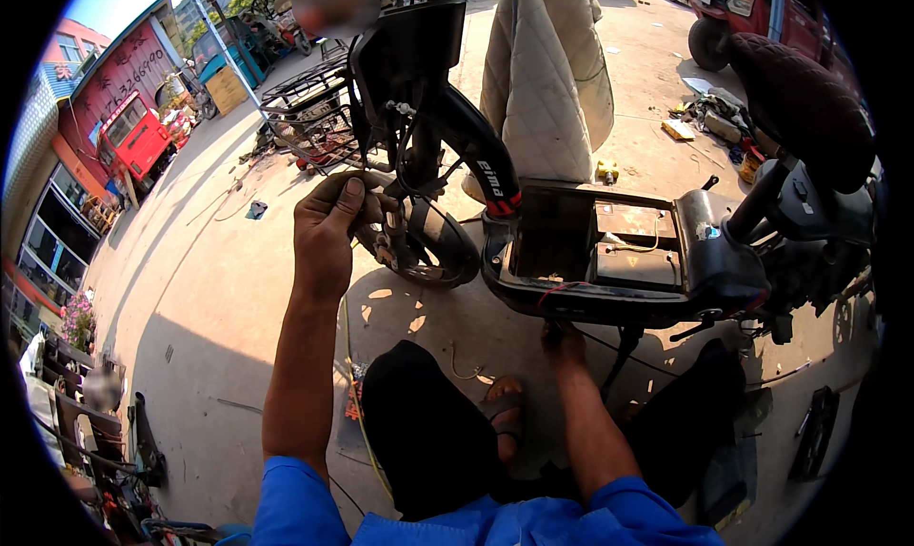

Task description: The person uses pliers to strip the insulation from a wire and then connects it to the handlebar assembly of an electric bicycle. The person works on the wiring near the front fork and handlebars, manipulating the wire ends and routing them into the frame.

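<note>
A black electric scooter stands across the view, its floor box [533, 298] uncovered. Two batteries [636, 243] sit in that box with a light cable over them. My left hand [328, 224] is raised beside the front wheel [440, 246], thumb and fingers closed in a pinch. What it pinches is too small to make out. Low under the near side of the floor box is my right hand [566, 346], its fingers hidden in shadow. A thin red wire [564, 287] curves over the box's near edge.
Behind the scooter hangs a quilted cover [547, 79]. A metal rack [309, 103] lies at far left, and rags and scraps [724, 118] are heaped at far right. A red vehicle [738, 8] stands beyond. A yellowish cord [352, 394] runs along the ground near my left leg.
</note>
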Demonstrator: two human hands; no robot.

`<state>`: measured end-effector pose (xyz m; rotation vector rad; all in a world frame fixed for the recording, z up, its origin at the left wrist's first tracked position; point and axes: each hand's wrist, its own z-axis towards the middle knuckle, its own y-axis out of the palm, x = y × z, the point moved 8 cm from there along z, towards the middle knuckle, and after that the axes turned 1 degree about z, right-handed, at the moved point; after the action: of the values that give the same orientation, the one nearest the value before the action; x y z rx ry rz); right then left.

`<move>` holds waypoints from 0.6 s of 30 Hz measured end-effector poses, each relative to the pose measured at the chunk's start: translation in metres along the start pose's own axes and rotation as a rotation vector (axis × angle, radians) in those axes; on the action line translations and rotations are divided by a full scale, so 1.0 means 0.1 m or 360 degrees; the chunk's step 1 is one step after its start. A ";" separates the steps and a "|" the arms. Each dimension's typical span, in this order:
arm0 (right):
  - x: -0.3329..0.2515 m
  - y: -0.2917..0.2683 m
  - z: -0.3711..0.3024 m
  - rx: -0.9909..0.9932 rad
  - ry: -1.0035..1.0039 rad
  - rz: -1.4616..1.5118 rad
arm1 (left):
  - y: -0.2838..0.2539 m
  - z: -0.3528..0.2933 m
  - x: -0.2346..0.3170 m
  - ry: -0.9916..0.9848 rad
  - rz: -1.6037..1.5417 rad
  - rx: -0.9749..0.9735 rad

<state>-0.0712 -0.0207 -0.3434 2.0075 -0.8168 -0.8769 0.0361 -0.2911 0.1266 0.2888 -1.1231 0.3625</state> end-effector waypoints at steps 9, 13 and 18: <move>0.05 0.00 0.03 0.0001 0.0062 0.0089 | 0.12 0.31 -0.09 0.0000 -0.0186 -0.0016; 0.06 -0.04 0.03 0.0051 0.0093 0.0049 | 0.12 0.42 -0.04 0.0059 -0.0157 0.0126; 0.06 -0.10 0.04 -0.0002 0.0077 0.0054 | -0.14 0.42 0.04 0.0210 0.0064 0.0426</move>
<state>-0.0681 -0.0219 -0.3555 2.0006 -0.8207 -0.8064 0.0095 -0.3204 0.1469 0.4719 -0.9518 0.5614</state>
